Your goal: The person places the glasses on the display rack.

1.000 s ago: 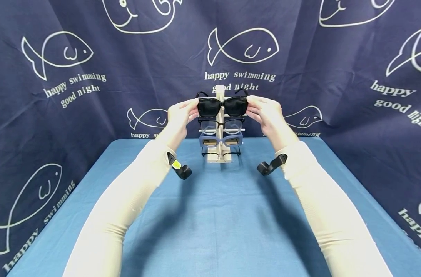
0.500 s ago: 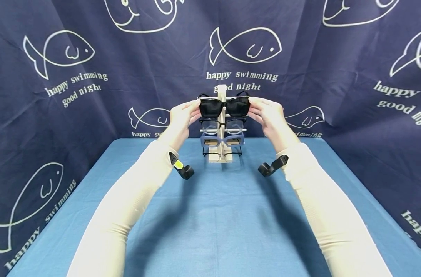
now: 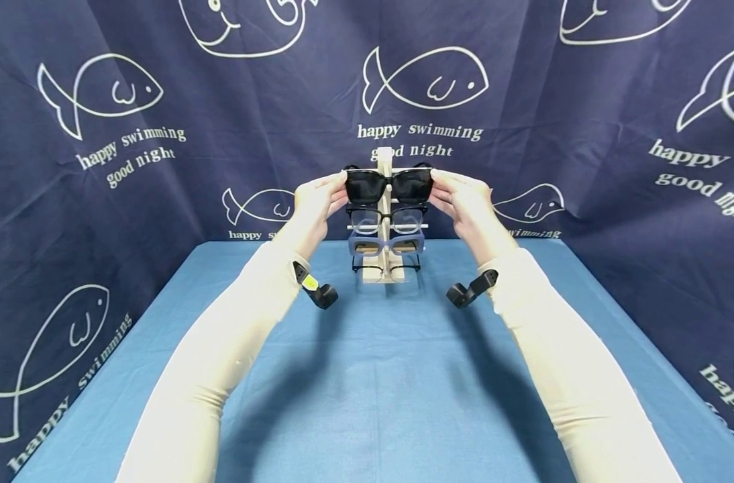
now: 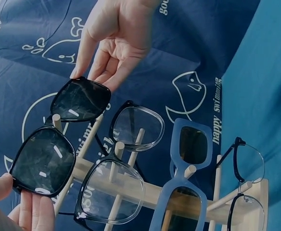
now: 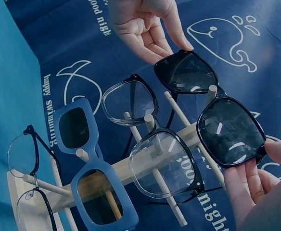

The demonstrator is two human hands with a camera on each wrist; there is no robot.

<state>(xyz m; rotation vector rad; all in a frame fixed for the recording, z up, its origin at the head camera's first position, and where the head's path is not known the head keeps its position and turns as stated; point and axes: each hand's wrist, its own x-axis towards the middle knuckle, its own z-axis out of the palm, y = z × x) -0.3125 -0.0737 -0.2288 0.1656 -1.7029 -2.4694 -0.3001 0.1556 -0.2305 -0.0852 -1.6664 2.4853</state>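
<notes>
Black sunglasses [image 3: 363, 188] with dark lenses are at the top of a wooden glasses stand [image 3: 384, 158], facing me. My left hand [image 3: 315, 202] pinches their left end between thumb and fingers. On the other end, my right hand [image 3: 467, 201] pinches the frame the same way. In the left wrist view the bridge of the sunglasses is right at a peg tip [image 4: 57, 123]. Below them on the stand hang black-topped clear glasses [image 5: 162, 166], then blue-framed sunglasses [image 5: 104, 195] with brown lenses. Lowest are thin half-rim glasses [image 4: 249, 166].
The stand's pale base [image 3: 373, 275] rests near the back of a table with a blue cloth [image 3: 373, 376]. A navy curtain [image 3: 306, 87] with white fish drawings hangs behind and at both sides. Small black cameras [image 3: 325, 296] hang from the wrists.
The temples of the black sunglasses have sunk lower behind the lenses, as the frame tilts slightly. Both hands keep their pinch and hardly move.
</notes>
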